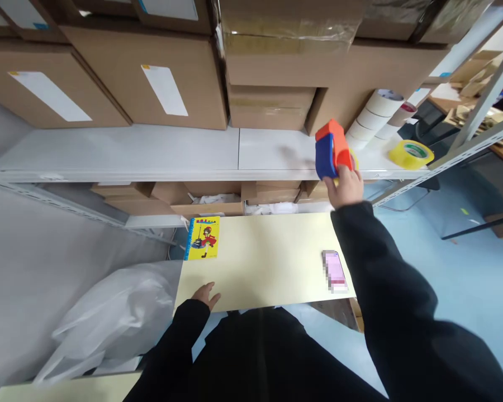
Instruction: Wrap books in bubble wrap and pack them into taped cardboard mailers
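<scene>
My right hand (347, 187) is closed around a red and blue tape dispenser (334, 146), held up in front of the grey shelf (171, 151). Some yellow tape shows at the dispenser's far side, partly covered by my fingers. At the near left edge of the pale yellow table (268, 262) is my left hand (207, 296), fingers apart, holding nothing. Beyond it on the tabletop lies a yellow booklet (204, 237) with a cartoon figure in red and a blue spine. A phone (334, 271) with a pinkish screen, partly pixelated, lies near the table's right edge.
Cardboard boxes (159, 84) fill the back of the shelf. White tape rolls (373, 117) are stacked at its right, beside a yellow tape roll (411, 154). Open boxes (209, 207) sit on the lower shelf. A white plastic bag (121, 312) bulges left of the table.
</scene>
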Tool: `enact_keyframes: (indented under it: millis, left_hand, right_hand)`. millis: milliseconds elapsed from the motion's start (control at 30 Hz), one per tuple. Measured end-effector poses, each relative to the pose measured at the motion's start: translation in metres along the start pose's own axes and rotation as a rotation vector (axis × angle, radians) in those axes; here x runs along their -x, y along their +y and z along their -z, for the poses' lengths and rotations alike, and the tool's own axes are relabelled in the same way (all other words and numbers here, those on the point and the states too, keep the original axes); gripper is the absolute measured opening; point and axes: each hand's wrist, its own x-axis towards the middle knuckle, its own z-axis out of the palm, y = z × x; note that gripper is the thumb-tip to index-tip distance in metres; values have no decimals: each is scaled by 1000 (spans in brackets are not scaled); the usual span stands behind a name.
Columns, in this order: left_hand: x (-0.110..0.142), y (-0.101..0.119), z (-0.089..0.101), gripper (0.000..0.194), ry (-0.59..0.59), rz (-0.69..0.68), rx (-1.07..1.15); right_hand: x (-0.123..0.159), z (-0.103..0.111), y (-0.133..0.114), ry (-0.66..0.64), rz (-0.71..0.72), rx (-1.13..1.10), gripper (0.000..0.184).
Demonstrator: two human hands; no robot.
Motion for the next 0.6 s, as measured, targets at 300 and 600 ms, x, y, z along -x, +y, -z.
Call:
enact_keyframes:
  millis: [300,600]
  left_hand:
    - [-9,-5,3,46,-53,-51,-88]
    - [4,-10,1,46,-64,9,-74]
  right_hand:
    - [252,-91,-17,-358,-208,-68,27]
    - [305,-160,-13,-610,-364,-86,42]
